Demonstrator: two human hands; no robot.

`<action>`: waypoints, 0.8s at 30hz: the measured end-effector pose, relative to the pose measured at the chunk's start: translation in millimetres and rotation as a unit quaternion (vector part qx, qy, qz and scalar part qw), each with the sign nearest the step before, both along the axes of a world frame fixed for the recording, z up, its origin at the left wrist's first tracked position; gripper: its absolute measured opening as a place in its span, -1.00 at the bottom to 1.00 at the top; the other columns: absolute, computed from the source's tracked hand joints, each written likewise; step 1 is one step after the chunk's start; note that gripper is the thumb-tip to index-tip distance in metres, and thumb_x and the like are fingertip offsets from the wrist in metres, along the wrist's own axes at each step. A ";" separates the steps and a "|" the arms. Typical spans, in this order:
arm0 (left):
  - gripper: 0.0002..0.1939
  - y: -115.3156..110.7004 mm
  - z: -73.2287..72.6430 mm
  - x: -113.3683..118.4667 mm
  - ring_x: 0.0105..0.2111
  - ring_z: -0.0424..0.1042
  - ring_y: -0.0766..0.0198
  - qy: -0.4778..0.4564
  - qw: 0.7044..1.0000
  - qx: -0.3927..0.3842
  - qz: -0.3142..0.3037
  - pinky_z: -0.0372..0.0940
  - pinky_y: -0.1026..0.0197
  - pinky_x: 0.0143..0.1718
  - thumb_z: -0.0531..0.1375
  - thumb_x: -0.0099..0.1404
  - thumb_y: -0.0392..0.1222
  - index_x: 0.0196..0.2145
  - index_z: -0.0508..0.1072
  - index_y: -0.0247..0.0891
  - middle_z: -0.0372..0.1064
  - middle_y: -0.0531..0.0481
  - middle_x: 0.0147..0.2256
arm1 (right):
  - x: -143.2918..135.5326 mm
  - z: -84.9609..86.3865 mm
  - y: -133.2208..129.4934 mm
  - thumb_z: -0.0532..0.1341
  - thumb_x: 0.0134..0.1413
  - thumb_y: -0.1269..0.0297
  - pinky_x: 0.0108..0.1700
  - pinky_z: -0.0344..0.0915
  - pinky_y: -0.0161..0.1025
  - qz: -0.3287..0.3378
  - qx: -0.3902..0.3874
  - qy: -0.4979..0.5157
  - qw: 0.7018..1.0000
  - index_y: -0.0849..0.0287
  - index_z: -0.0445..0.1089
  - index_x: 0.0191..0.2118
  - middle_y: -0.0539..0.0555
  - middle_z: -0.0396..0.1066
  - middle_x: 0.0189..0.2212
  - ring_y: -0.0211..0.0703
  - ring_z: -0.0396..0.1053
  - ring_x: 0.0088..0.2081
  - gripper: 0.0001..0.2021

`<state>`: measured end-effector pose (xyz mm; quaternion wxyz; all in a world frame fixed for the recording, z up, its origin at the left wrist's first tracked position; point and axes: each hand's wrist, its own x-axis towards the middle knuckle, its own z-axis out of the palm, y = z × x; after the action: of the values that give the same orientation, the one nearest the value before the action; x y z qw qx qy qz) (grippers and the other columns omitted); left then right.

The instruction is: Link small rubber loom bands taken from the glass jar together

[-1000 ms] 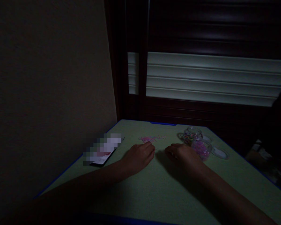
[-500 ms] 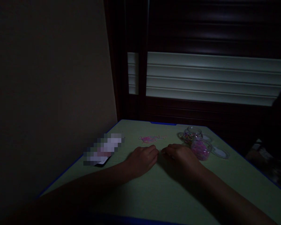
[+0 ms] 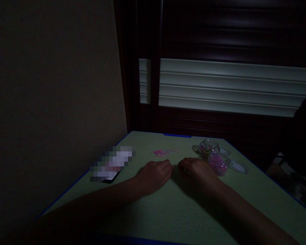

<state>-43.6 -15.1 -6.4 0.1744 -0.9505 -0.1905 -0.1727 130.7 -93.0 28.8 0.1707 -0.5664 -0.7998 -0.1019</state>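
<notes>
My left hand [image 3: 156,175] is closed just above the middle of the pale green table [image 3: 153,217], its fingertips pointing right. My right hand [image 3: 196,172] faces it a short gap away, fingers curled and pinched together. Anything between the fingertips of either hand is too small and dark to make out. Beyond them lies a loose pile of pink bands [image 3: 162,152]. Behind my right hand a clear jar of pink bands [image 3: 218,164] lies close to an open jar of multicoloured bands [image 3: 209,148].
Right of the jars lies a clear round lid [image 3: 238,167], with another behind it. A blurred-out flat object [image 3: 113,165] rests at the table's left edge. A wall stands at left, and a dark slatted panel behind. Part of a person shows at far right.
The fingers of my right hand have curled in slightly, and the hand has shifted a little to the right. My left hand is almost unmoved.
</notes>
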 end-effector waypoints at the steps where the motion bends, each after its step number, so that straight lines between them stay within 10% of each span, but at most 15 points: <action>1: -0.80 0.1 0.0 0.0 -0.44 0.29 0.33 0.001 1.000 0.002 0.001 0.20 0.27 -0.45 -0.11 0.32 -0.24 -0.32 0.28 -0.28 0.26 0.00 -0.37 | 0.8 0.6 0.0 0.02 -0.01 0.46 -0.41 0.02 -0.37 -0.002 -0.002 -0.001 1.000 0.18 0.33 -0.43 0.02 0.36 -0.48 -0.30 0.25 -0.44 -0.83; 11: -0.79 0.6 2.7 -1.7 -0.44 0.30 0.32 0.012 1.000 -0.005 0.018 0.20 0.26 -0.45 -0.13 0.32 -0.25 -0.31 0.28 -0.26 0.27 0.01 -0.36 | 18.8 20.8 -6.1 0.00 0.02 0.44 -0.41 0.04 -0.36 -0.066 -0.006 -0.023 0.998 0.18 0.34 -0.44 0.06 0.39 -0.44 -0.29 0.28 -0.44 -0.82; 24: -0.79 1.2 2.8 -1.8 -0.42 0.30 0.34 0.011 1.000 -0.013 0.017 0.20 0.29 -0.42 -0.11 0.32 -0.25 -0.32 0.29 -0.26 0.28 0.01 -0.36 | 48.8 33.5 -13.6 0.01 0.03 0.34 -0.54 -0.03 -0.29 -0.332 0.029 -0.095 0.938 0.18 0.35 -0.38 0.16 0.41 -0.45 -0.12 0.36 -0.46 -0.82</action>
<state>-45.4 -13.9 -3.7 0.1675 -0.9509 -0.2074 -0.1571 179.5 -106.6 62.3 0.0670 -0.7822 -0.5756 -0.2288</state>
